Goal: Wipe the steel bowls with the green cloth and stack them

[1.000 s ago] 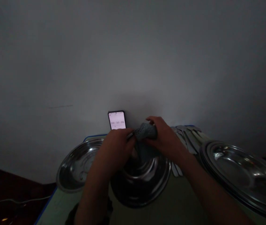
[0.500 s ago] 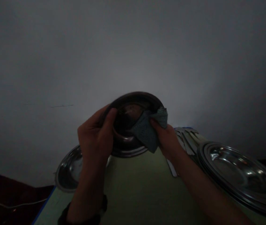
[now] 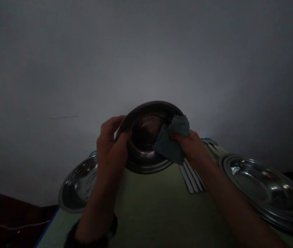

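Observation:
Tilted up above the table is a round metal bowl with a wide rim, its dark inside facing me. My left hand grips its left rim, thumb on the inner side and fingers behind. My right hand is closed around a grey-blue cloth, pressed over the bowl's right rim and hanging into it. The fingers behind the cloth are hidden.
Another metal bowl stands on the pale green table at left, partly behind my left arm. A stack of metal dishes sits at right. Several flat-handled utensils lie near my right wrist. The wall rises close behind.
Both hands, the bowl and the cloth have shifted slightly right. My left hand's grip sits a little lower on the rim. More utensil handles show beneath my right hand.

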Demonstrator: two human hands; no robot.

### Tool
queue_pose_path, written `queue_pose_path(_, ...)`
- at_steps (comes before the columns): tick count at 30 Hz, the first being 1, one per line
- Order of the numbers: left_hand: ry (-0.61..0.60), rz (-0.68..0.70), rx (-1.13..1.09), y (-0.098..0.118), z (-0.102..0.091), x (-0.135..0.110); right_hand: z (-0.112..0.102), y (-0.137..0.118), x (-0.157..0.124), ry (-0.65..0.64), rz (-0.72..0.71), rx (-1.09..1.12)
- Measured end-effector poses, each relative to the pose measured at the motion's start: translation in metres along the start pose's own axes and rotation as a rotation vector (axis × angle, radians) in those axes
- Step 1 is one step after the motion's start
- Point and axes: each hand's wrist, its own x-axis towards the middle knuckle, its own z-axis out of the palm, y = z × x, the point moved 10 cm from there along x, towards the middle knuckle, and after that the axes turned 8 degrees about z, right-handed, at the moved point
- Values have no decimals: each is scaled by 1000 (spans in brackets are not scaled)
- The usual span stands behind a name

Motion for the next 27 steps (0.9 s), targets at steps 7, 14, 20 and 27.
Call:
queue_pose_path(7,-407,109,77,18,27,-3,5,-60,-26,-15,-331,-605)
queue_pose_path(14,-680,38,25,14,62,-27,16,-63,-36,-1,-371,-802)
queue_pose_path(20,-447,66,-54,14,39,-7,-4,-63,-25,136,-372,-593)
queue_pose_path(27,374,40,-288,-1,-7,-14,15,0,-14,65,-39,120)
